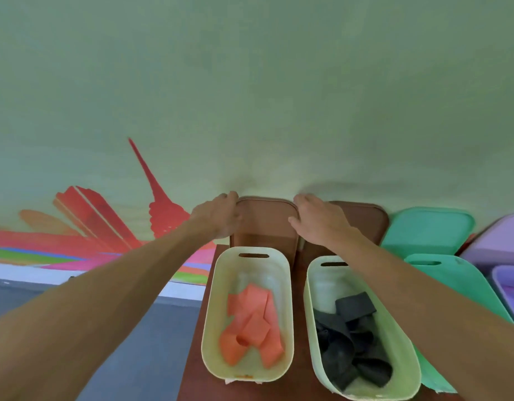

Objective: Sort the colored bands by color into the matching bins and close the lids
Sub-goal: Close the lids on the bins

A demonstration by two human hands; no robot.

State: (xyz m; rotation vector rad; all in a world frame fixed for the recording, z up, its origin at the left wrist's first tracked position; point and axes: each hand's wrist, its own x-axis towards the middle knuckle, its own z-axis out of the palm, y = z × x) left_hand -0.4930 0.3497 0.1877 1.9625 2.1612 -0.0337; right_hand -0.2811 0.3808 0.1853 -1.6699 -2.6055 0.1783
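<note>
Left hand (pixel 221 216) curled round the left edge of the upright brown lid (pixel 264 224), right hand (pixel 319 222) clasped its right edge; orange bands (pixel 251 322) lay in the open cream bin (pixel 211 314) just below; black bands (pixel 352 345) filled the neighbouring bin (pixel 311 299).

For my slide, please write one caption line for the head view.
The left hand and right hand grip a brown lid behind the bin of orange bands; black bands lie in the neighbouring bin.
</note>
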